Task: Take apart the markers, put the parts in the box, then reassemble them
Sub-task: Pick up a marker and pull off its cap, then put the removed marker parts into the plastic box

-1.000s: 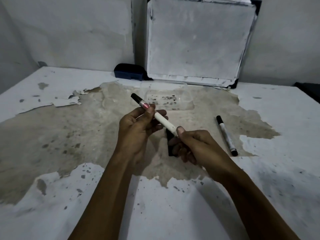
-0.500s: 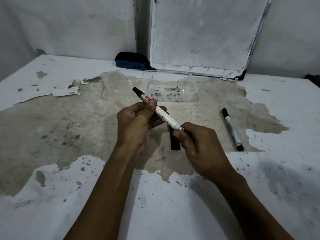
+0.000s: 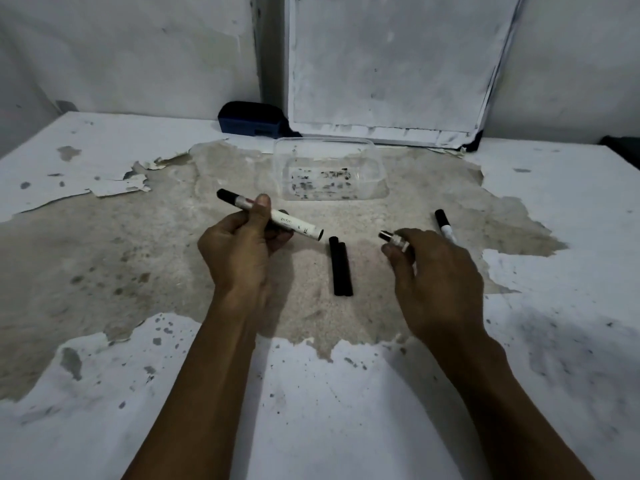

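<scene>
My left hand (image 3: 242, 251) grips a white marker barrel (image 3: 294, 224) with a black end, its open end pointing right. My right hand (image 3: 436, 271) pinches the small tip piece (image 3: 393, 239) pulled out of that barrel, a short gap away from it. Two black caps (image 3: 341, 268) lie side by side on the table between my hands. A second whole marker (image 3: 444, 225) lies behind my right hand, mostly hidden by it. The clear plastic box (image 3: 329, 169) stands just beyond, with nothing visible in it.
The table (image 3: 104, 271) has peeling white paint around a bare patch. A whiteboard (image 3: 391, 71) leans on the back wall. Left of the whiteboard sits a dark blue eraser (image 3: 251, 124). A dark object (image 3: 623, 145) shows at the far right edge.
My right hand pulled the tip piece out of the barrel and moved right, separating the two parts. The camera tilted, bringing the box closer in view.
</scene>
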